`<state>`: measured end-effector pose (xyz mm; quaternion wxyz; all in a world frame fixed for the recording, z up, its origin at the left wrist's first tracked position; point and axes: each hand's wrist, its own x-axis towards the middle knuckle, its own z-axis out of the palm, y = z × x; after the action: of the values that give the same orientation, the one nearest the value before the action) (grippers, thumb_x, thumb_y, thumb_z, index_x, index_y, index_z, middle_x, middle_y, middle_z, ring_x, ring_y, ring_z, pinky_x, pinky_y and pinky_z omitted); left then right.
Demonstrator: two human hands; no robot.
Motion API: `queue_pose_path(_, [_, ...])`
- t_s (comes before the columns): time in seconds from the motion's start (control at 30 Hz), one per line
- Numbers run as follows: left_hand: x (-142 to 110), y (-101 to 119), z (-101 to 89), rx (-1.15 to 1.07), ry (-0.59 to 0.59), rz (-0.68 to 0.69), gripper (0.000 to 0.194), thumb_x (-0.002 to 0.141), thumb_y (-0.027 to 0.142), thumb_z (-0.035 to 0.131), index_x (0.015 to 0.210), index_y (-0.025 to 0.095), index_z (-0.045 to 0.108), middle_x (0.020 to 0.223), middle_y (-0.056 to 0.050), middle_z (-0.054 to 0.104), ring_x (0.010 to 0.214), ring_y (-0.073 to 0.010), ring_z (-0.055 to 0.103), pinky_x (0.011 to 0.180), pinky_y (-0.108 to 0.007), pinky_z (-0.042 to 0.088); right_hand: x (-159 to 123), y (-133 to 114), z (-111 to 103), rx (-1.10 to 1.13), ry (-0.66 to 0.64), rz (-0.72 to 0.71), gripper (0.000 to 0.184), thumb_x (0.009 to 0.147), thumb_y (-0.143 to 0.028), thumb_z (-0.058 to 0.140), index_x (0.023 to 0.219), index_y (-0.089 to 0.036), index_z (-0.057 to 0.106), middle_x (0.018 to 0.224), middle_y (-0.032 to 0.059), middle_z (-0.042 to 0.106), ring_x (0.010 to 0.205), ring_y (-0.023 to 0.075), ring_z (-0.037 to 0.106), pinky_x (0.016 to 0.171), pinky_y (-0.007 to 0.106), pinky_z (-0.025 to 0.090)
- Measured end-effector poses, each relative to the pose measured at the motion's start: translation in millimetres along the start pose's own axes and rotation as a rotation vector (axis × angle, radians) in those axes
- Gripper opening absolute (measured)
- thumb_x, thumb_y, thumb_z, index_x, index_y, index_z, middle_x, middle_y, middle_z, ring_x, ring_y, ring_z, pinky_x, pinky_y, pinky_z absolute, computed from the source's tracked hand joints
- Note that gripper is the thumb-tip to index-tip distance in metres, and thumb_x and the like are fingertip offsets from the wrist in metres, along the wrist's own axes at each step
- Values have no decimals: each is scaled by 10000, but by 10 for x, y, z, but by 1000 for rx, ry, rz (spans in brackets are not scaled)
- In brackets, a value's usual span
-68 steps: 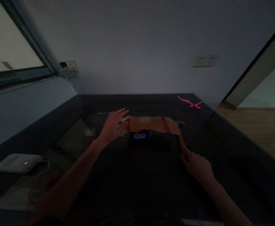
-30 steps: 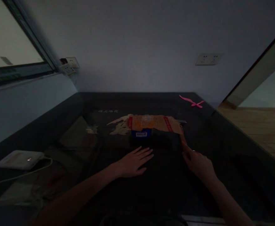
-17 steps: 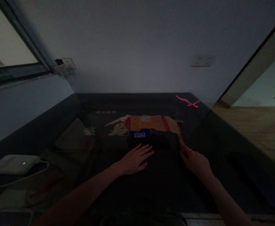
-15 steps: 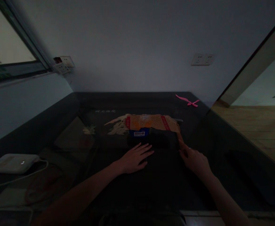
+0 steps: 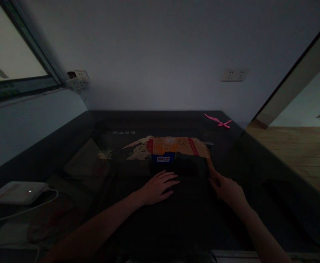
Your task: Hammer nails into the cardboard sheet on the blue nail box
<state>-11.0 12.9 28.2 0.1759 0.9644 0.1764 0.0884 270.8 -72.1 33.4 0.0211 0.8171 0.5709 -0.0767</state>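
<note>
My left hand (image 5: 157,188) lies flat on the dark glossy table, palm down, fingers apart, just in front of a blue box (image 5: 162,158) with a white label. Over the box lies a tan speckled sheet or packet (image 5: 176,145) with red bands and an orange patch; its kind is unclear. A narrow brown strip (image 5: 209,164) runs from its right end to my right hand (image 5: 228,188), whose fingers are closed around the strip's near end. Pale leaf-like shapes (image 5: 139,149) show at the packet's left end. A small silvery piece (image 5: 209,143) sticks out behind its right end.
A pink ribbon (image 5: 221,123) lies at the table's back right corner. On the left is a white device (image 5: 17,192) with a cable (image 5: 34,206). Something dark and flat, hard to make out, lies at the right (image 5: 291,204). Wall sockets (image 5: 233,75) are above the table.
My left hand has come away from the packet's left end, moving toward me and to the right, and now rests on the table. My right hand stays at the brown strip.
</note>
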Motion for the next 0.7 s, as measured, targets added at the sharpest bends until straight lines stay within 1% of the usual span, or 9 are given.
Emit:
queue_pose_path(0.1, [-8, -11, -2, -43, 58, -15, 379, 880, 283, 409, 1256, 261, 448, 1318, -35, 466, 1241, -167, 384, 1074, -384, 270, 6, 9, -1, 24, -4, 7, 508, 891, -453, 305, 1380, -315, 334, 941, 89, 712, 774, 282, 680, 593, 355, 489])
queue_pose_path(0.2, [-6, -31, 6, -69, 114, -45, 348, 874, 231, 403, 1211, 247, 491, 1241, -37, 521, 1184, -157, 429, 1029, -347, 336, 15, 23, -1, 62, 2, 11, 513, 887, -492, 288, 1369, -329, 352, 951, 93, 709, 779, 284, 680, 589, 357, 490])
queue_pose_path(0.37, [7, -73, 30, -108, 169, -90, 322, 861, 201, 411, 1158, 235, 531, 1177, -45, 551, 1124, -164, 465, 979, -339, 386, 27, 50, 7, 75, 17, 1, 518, 887, -519, 268, 1359, -331, 371, 938, 101, 709, 793, 294, 676, 599, 363, 486])
queue_pose_path(0.5, [15, -92, 34, -141, 201, -118, 309, 871, 183, 388, 1134, 227, 544, 1160, -50, 556, 1100, -161, 478, 971, -338, 392, 35, 71, 27, 87, 23, -12, 495, 891, -497, 292, 1354, -341, 373, 961, 82, 705, 799, 283, 674, 607, 350, 482])
queue_pose_path(0.7, [24, -107, 42, -197, 238, -100, 292, 845, 154, 433, 1104, 204, 557, 1120, -61, 567, 1074, -170, 492, 951, -350, 405, 61, 121, 53, 108, 30, -36, 514, 879, -516, 317, 1351, -325, 386, 944, 84, 709, 783, 273, 675, 597, 335, 480])
